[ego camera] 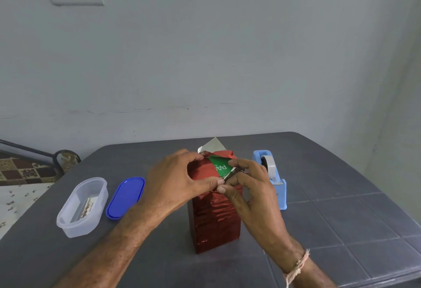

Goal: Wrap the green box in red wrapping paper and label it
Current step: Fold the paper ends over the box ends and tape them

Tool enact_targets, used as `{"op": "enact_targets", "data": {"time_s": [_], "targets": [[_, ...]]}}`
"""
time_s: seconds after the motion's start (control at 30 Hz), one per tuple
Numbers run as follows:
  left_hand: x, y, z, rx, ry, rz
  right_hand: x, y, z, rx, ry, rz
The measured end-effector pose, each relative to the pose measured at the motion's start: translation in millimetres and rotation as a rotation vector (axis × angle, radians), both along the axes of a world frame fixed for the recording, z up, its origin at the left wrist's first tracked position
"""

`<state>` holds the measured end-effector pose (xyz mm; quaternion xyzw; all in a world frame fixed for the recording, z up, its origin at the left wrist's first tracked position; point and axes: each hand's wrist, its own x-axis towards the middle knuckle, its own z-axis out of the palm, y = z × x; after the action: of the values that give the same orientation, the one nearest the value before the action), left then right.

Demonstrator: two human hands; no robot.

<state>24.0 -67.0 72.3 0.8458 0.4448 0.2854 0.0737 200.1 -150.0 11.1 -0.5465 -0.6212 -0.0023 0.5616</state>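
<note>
Both grips meet at the top end of the green box (pixel 219 165), which stands upright on the bench (pixel 330 162), long axis vertical, sides sheathed in red paper (pixel 214 219). The left grip (pixel 180 180) pinches the paper's left flap, the right grip (pixel 250 187) the right flap, thumbs almost touching; the uncovered top lies just beyond them.

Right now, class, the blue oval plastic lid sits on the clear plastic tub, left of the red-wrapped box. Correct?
No. The head view shows the blue oval plastic lid lying beside the clear plastic tub, left of the red-wrapped box.
</note>
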Motion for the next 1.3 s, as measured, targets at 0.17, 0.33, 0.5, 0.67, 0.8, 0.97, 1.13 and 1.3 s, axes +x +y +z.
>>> {"op": "enact_targets", "data": {"time_s": [0.17, 0.33, 0.5, 0.67, 0.8, 0.97, 1.13, 1.3], "targets": [[1, -1, 2, 0.019, 0.047, 0.037, 2, -6, 3, 0.021, 0.023, 0.013], [2, -2, 2, 0.030, 0.075, 0.066, 6, -10, 10, 0.099, 0.083, 0.028], [2, -4, 1, 0.024, 0.064, 0.065, 26, -5, 6, 0.025, 0.369, -0.035], [3, -3, 0, 0.015, 0.047, 0.068, 94, 29, -31, -0.418, 0.354, -0.377], [3, -3, -1, 0.028, 0.033, 0.067, 137, 40, -44, -0.653, 0.424, -0.440], [1, -2, -2, 0.014, 0.017, 0.058, 152, 46, -28, -0.792, 0.603, -0.274], [0, -2, -4, -0.003, -0.009, 0.042, 151, 52, -12, -0.854, 0.710, -0.252], [0, -5, -2, -0.001, -0.012, 0.034, 146, 55, -12, -0.847, 0.777, -0.260]]}}
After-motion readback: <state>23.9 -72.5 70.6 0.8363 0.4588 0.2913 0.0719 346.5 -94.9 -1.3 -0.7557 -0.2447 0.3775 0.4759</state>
